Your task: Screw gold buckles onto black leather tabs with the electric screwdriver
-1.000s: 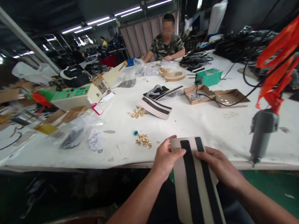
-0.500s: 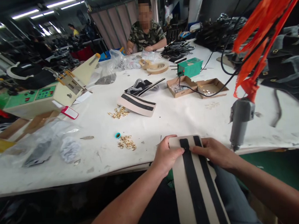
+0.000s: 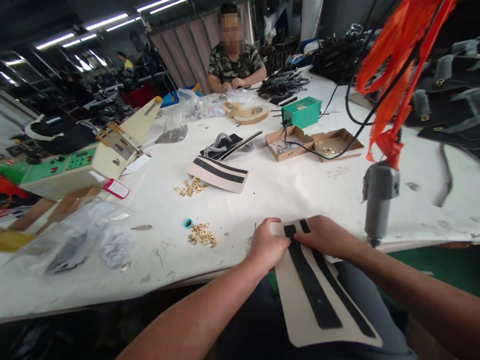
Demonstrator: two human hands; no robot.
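Observation:
A beige panel with two black strips (image 3: 292, 302) is gripped at its far end, over my lap by the table's front edge. My left hand (image 3: 267, 244) closes on its left corner, thumb on top near the end of one black strip. On the other side my right hand (image 3: 326, 234) clasps the upper edge, its thumb pressing the same strip. Fingers under the panel are hidden. Ahead lie a similar beige panel (image 3: 218, 173), small gold metal fittings (image 3: 203, 236) beside a teal ring-shaped cap (image 3: 188, 223), and another pile of gold fittings (image 3: 189, 188).
A grey hanging power screwdriver (image 3: 380, 200) dangles at the right under orange strips. Two cardboard trays (image 3: 289, 153) and a green box (image 3: 301, 112) stand farther back. A co-worker (image 3: 235, 59) sits across the table. Plastic bags (image 3: 75, 241) and a beige machine (image 3: 74, 167) occupy the left.
The panel's near end has tilted up and swung slightly right, so its rounded lower edge now shows. Both hands keep hold, my right shifted slightly left. The camera view has shifted slightly.

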